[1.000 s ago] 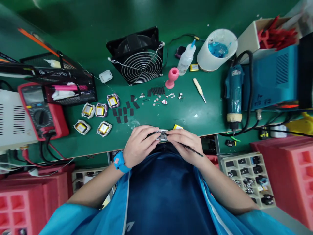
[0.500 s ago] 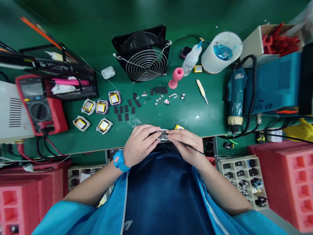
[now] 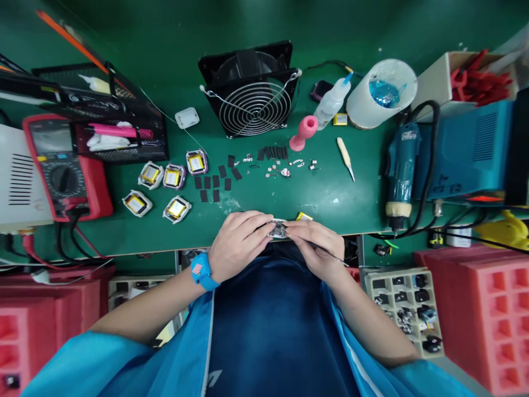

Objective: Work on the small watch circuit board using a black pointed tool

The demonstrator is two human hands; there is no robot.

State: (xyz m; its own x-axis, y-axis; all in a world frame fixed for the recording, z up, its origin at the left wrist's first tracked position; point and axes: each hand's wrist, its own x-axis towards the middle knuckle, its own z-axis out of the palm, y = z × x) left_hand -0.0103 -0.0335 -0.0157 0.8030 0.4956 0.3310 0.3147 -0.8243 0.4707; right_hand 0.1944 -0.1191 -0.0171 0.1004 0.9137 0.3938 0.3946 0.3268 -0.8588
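At the table's front edge, my left hand point(image 3: 242, 240) is closed on a small white watch case point(image 3: 280, 229) with a dark circuit board inside. My right hand point(image 3: 318, 245) pinches a slim dark tool that looks like tweezers point(image 3: 330, 253); its tip is at the case, mostly hidden by fingers. Just beyond the right hand lies a yellow battery point(image 3: 305, 216). Further left are several watch cases point(image 3: 177, 209) with yellow batteries in them. Black pads point(image 3: 215, 181) and small loose parts point(image 3: 285, 172) are spread over the middle of the green table point(image 3: 256, 201).
A fan point(image 3: 254, 91) stands at the back, with a pink holder point(image 3: 303, 132), a dropper bottle point(image 3: 332, 103) and a white tub point(image 3: 382, 94) to its right. An electric screwdriver point(image 3: 400, 171) is at right, a multimeter point(image 3: 66, 171) at left. Parts trays point(image 3: 407, 309) sit below the edge.
The camera view has shifted slightly, so the table items sit a little differently in the picture. Both hands keep nearly the same grip on the watch case and tool.
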